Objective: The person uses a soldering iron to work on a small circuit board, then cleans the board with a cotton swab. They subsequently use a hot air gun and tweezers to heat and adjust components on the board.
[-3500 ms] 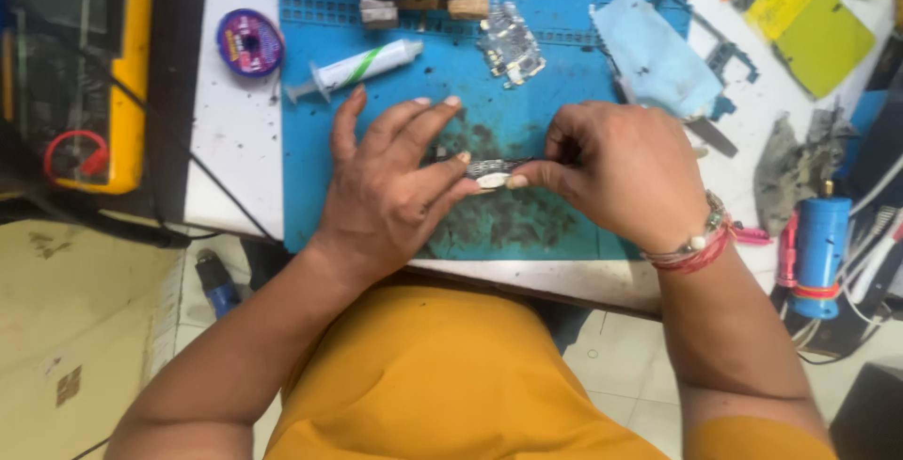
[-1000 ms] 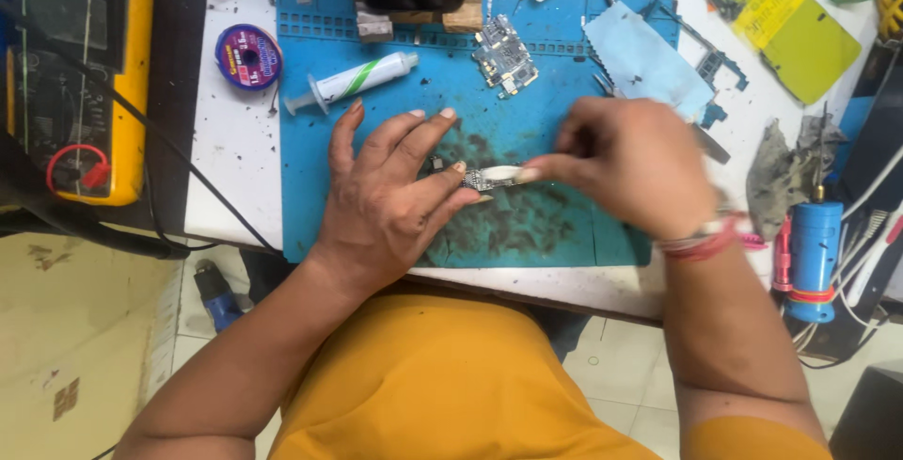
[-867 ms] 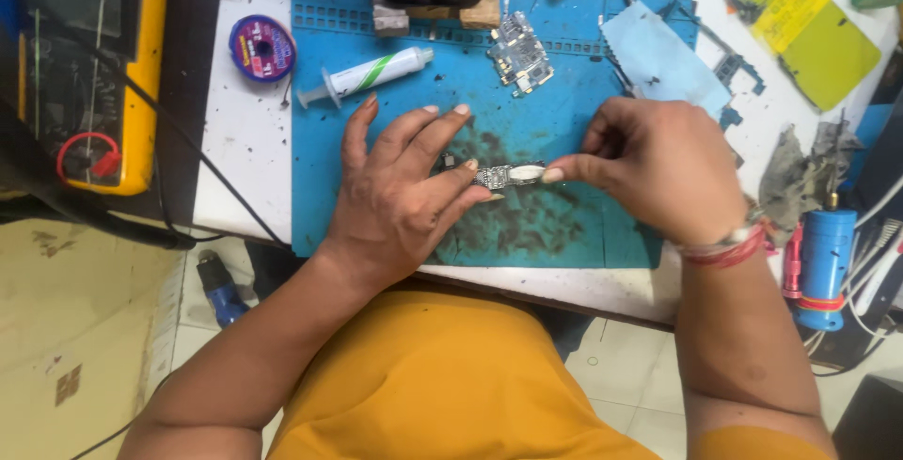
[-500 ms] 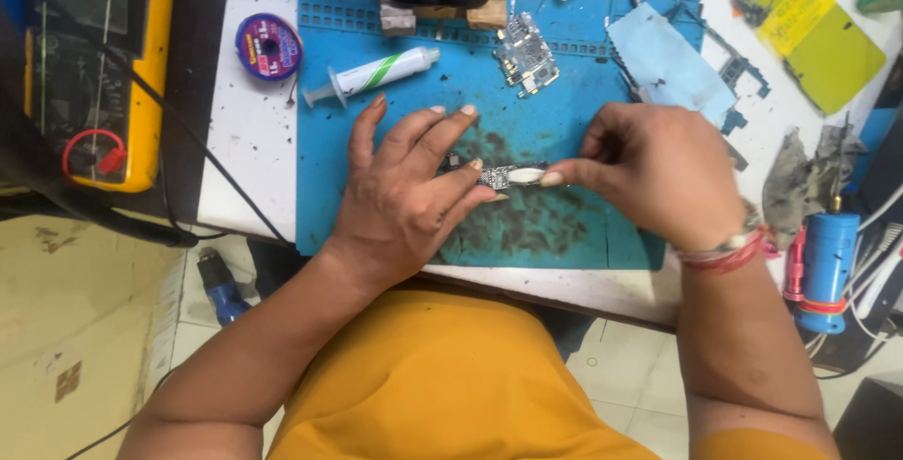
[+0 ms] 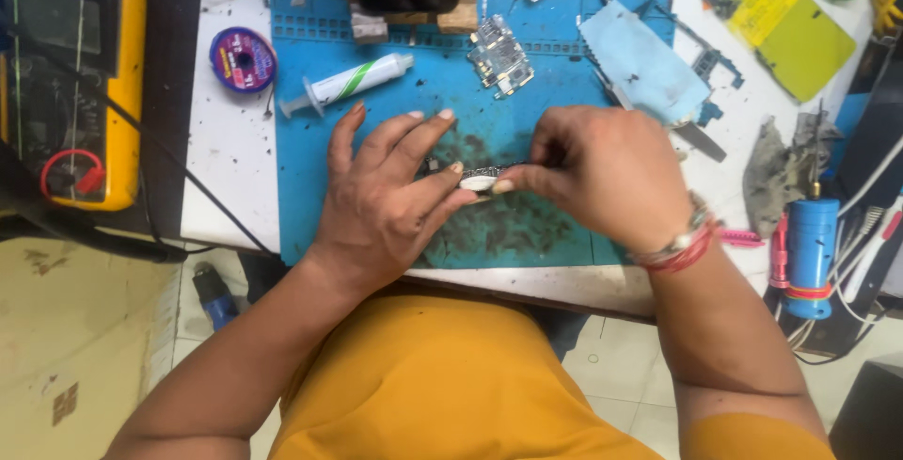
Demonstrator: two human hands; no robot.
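While both hands meet over the middle of the blue work mat [image 5: 310, 197], a small circuit board [image 5: 478, 179] sits pinched between them. The left hand [image 5: 390, 201] steadies its left end with thumb and forefinger, other fingers spread loose; the right hand [image 5: 602, 178] grips its right end, fingers curled. The board's long axis runs left to right, roughly level, just above the mat's dark-smudged patch. Open mat lies left of the hands. A syringe [image 5: 350, 82] and a second circuit board [image 5: 500, 55] lie farther back, a light blue cloth [image 5: 644, 65] beside them.
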